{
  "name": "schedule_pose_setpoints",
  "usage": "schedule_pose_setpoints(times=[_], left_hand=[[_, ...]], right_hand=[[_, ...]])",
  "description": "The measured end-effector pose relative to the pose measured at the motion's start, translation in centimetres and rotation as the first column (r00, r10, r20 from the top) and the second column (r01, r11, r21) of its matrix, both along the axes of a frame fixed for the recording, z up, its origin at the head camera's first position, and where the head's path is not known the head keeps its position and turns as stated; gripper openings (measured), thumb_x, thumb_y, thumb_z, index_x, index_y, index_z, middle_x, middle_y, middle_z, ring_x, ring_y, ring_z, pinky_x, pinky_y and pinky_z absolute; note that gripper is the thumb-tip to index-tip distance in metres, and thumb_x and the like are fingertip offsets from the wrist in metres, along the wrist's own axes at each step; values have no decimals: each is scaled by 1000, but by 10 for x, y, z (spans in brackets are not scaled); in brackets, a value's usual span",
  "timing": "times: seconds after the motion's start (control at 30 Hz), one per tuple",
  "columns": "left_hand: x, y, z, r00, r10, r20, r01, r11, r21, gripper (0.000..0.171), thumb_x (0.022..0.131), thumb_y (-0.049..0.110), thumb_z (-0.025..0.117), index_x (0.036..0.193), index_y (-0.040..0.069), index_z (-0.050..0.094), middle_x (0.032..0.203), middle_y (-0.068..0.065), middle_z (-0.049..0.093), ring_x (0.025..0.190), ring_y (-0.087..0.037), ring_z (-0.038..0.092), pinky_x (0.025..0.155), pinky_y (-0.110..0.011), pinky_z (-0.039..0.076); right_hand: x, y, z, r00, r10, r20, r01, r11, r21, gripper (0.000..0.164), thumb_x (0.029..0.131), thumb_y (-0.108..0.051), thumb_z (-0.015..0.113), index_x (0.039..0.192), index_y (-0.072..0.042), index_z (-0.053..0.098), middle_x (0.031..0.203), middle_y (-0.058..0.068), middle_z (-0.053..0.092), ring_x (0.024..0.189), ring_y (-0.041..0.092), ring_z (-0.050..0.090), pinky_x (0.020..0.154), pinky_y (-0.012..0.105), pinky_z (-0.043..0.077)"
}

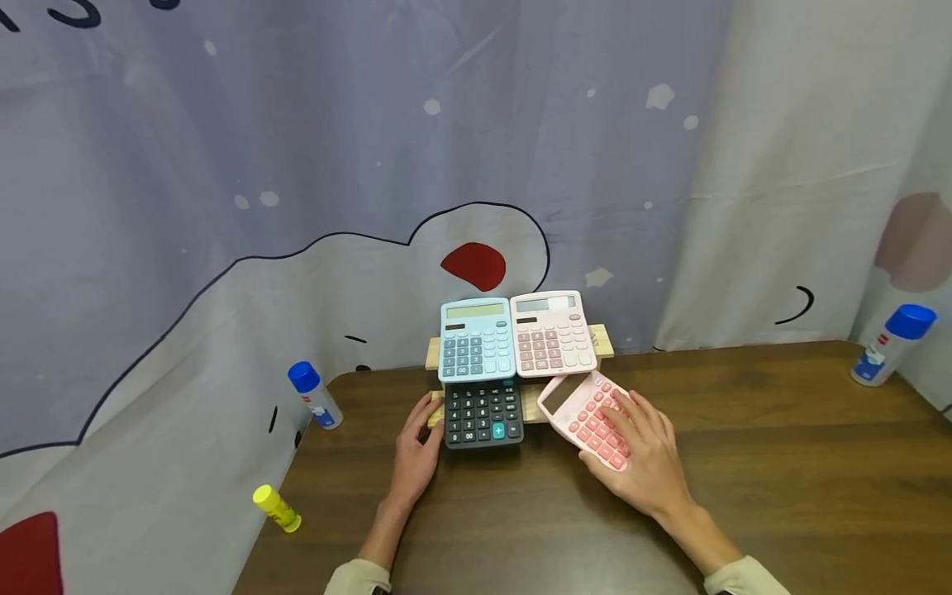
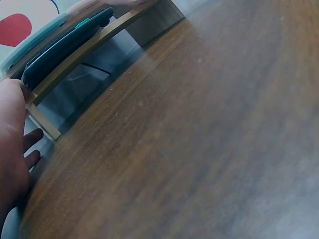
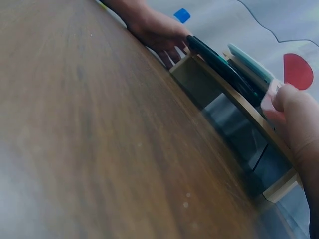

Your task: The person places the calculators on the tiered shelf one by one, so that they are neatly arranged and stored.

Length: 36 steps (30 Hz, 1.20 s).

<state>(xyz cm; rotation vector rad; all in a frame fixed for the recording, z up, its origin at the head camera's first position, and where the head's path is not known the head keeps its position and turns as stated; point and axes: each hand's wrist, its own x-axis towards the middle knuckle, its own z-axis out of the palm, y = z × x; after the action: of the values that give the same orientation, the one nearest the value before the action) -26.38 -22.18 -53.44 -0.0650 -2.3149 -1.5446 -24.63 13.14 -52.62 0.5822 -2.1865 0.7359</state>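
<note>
My right hand point(image 1: 645, 459) holds a pink calculator point(image 1: 573, 397) tilted at the right end of a two-step wooden rack point(image 1: 533, 403). Its fingers lie over the keys, and the thumb is at the lower edge. With my left hand point(image 1: 415, 463) I grip the rack's left end, thumb close beside a black calculator point(image 1: 483, 416). That black one leans on the lower step. On the upper step stand a light blue calculator point(image 1: 477, 339) and a pale pink-white calculator point(image 1: 554, 334), side by side. The right wrist view shows my left fingers point(image 3: 169, 54) down along the rack's side.
A blue-capped glue stick point(image 1: 316, 395) stands at the table's left edge, with a yellow glue stick point(image 1: 277, 508) nearer me. Another blue-capped glue stick point(image 1: 892, 345) is at the far right corner. Behind the brown wooden table point(image 1: 781, 463) hangs a printed curtain point(image 1: 335, 149).
</note>
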Motion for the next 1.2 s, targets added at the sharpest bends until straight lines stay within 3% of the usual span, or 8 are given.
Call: schedule_pose_setpoints(times=[0.1,0.27,0.43,0.57,0.73,1.0,1.1,1.2], left_hand=[[1,-1,1,1000,1,-6,-1,1000,5,37,101,16,60,138,15,61,155,-5,44,142,-26,44,105,-51,44],[1,-1,0,1000,-1,-6,1,1000,10,37,101,19,60,138,17,61,156,-5,43,142,-26,43,105,-51,44],[0,1,-1,1000,8,13,-9,1000,14,37,101,17,60,138,15,61,156,-7,43,143,-26,42,107,-52,43],[2,4,6,999,17,33,-18,1000,19,38,101,13,59,139,8,59,157,-11,41,144,-30,41,109,-53,41],[4,6,11,999,12,37,-12,1000,15,39,102,11,58,140,4,57,157,-14,39,144,-32,40,108,-54,41],[0,1,-2,1000,9,10,-9,1000,13,37,101,18,61,138,16,61,155,-4,43,142,-25,43,107,-51,43],[1,0,-1,1000,-3,4,3,1000,13,37,101,19,61,138,17,61,156,-4,43,143,-25,43,107,-50,44],[2,-2,-1,1000,-5,5,5,1000,10,38,101,18,60,139,17,61,156,-4,43,143,-25,43,107,-50,44]], right_hand=[[0,-2,0,999,-28,25,27,999,19,74,75,-62,72,125,-8,66,141,20,55,132,43,44,101,61,30],[2,-2,2,997,-7,76,2,997,71,85,67,-54,79,135,-7,61,149,22,47,137,41,39,101,56,30],[4,0,2,997,1,82,-10,994,108,92,67,-55,80,141,-6,57,150,23,44,135,40,38,96,50,32],[3,0,0,996,4,93,-13,995,98,92,67,-55,80,142,-6,56,151,23,43,137,41,37,99,53,31],[4,2,-1,992,36,122,-41,998,42,90,69,-48,80,143,-6,52,152,22,41,139,41,33,104,56,27],[11,16,-4,981,92,169,-70,989,-133,64,81,-16,72,139,1,51,147,22,45,134,39,38,103,45,25],[13,20,-4,977,101,185,-63,977,-202,52,84,-5,64,134,2,52,143,21,49,130,31,41,99,38,26],[12,20,-4,975,115,193,-60,962,-268,51,82,2,62,132,3,52,139,18,54,128,16,44,99,25,25]])
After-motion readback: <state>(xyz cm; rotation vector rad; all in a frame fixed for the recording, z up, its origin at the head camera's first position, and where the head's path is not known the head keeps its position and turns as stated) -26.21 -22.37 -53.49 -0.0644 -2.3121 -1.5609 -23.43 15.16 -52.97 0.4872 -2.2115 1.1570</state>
